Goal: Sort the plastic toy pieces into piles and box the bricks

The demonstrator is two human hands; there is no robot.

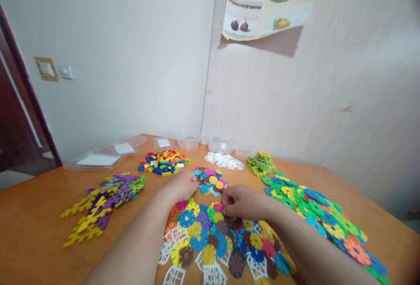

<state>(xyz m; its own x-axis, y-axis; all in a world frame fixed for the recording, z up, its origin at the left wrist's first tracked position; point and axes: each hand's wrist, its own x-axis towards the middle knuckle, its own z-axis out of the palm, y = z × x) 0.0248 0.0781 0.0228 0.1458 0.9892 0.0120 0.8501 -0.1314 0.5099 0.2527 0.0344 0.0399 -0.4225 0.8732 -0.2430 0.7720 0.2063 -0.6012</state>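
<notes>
My left hand (pixel 185 185) reaches in beside the small far pile of flower-shaped discs (pixel 210 181), its fingers curled in and mostly hidden behind the hand. What it holds, if anything, does not show. My right hand (pixel 243 202) is pinched, thumb against fingers, low over the back of the larger near pile of notched flower discs (pixel 203 221). A pink disc (pixel 217 207) lies right by its fingertips; whether they grip a disc cannot be made out. White lattice pieces (pixel 174 275) are mixed into the near pile.
Yellow and purple interlocking pieces (pixel 95 210) lie left, building bricks (pixel 166 162) behind them. White lattice pieces (pixel 223 160) and green pieces (pixel 260 163) sit at the back. A long pile of discs (pixel 315 210) spreads right. Clear containers (pixel 188 143) and lids (pixel 98 160) line the wall.
</notes>
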